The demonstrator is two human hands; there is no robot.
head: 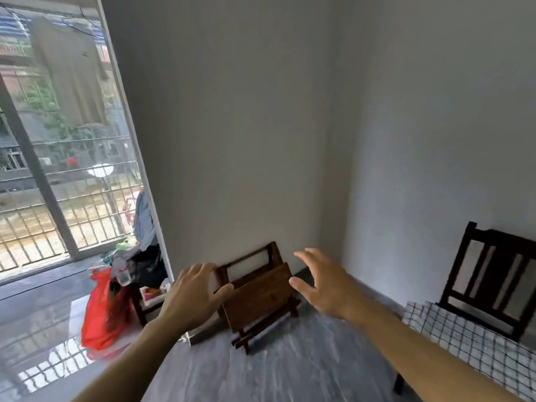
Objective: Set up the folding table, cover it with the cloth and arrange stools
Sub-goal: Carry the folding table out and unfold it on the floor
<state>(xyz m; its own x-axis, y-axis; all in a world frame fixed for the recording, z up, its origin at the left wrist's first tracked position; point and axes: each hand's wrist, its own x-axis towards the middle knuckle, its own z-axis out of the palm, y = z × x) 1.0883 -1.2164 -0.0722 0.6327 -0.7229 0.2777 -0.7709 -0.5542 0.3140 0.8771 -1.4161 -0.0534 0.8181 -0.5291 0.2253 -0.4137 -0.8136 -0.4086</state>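
The folded wooden stool (258, 297) stands on the grey floor (290, 367), leaning against the pale wall (232, 140) near the corner of the room, its seat panel tilted and its frame rising behind it. Both bare arms reach forward toward it from the lower edge of the view. The left hand (193, 294) is stretched out palm down just left of the stool, fingers spread and relaxed, thumb pointing toward the seat's upper left edge; whether the thumb touches the wood cannot be told. The right hand (322, 282) hovers just right of the stool, palm turned inward, fingers wide and gently bent, holding nothing. The stool lies between the two hands. At the right, a table covered with a white checked cloth (470, 340) has a dark wooden chair (490, 280) behind it against the wall. At the left, a red plastic bag (101, 311) sits near a barred window (58, 169), beside a heap of dark items.
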